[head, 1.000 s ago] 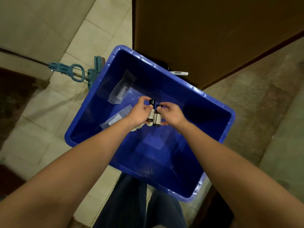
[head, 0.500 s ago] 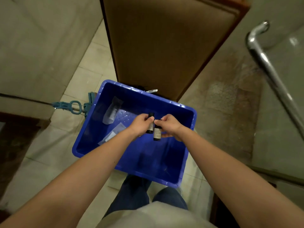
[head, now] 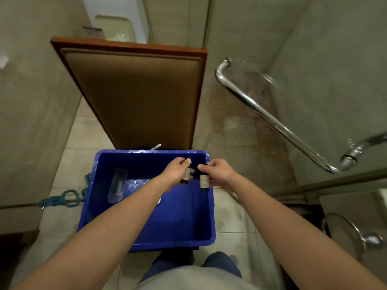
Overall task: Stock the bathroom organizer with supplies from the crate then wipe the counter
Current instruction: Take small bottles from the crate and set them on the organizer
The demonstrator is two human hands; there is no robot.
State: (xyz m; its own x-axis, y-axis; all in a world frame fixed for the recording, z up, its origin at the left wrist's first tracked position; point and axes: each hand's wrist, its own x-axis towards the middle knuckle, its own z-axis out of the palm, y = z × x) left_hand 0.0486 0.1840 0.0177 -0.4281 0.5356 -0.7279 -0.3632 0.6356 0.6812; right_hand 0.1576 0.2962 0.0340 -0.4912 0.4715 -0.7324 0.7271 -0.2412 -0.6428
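A blue plastic crate (head: 188, 225) stands on the tiled floor below me. My left hand (head: 175, 171) grips one small dark bottle (head: 186, 177) with a pale label, held above the crate's far right part. My right hand (head: 217, 172) pinches a second small dark bottle (head: 204, 182) by its cap, over the crate's right rim. The two bottles hang a little apart. A clear plastic-wrapped item (head: 117, 185) lies inside the crate at the left. My left forearm hides part of the crate floor.
A brown wooden door (head: 138, 97) stands just behind the crate. A chrome bar handle (head: 270, 120) on a glass shower door runs across the right. A teal mop head (head: 67, 198) lies left of the crate. A round chrome fixture (head: 354, 237) sits low right.
My view has tilted up and back, so the door top and shower handle show. Both hands have lifted the bottles higher, towards the crate's right rim, and the bottles have drawn apart.
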